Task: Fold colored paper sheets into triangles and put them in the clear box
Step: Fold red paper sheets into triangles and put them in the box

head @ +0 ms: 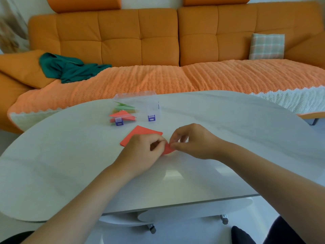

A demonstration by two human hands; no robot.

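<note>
A red paper sheet (139,135) lies on the white table (228,131), partly under my left hand (146,152). Its near corner curls up between my two hands. My left hand pinches that raised red paper from the left and my right hand (191,140) pinches it from the right, fingertips nearly meeting. Behind the sheet stands the clear box (153,104) with purple latches. Folded red and green triangles (123,114) lie in its left part.
An orange sofa (140,41) with an orange throw runs behind the table. A green cloth (70,67) lies on its left seat and a plaid cushion (266,46) leans at the right. The table's front edge is close to my body.
</note>
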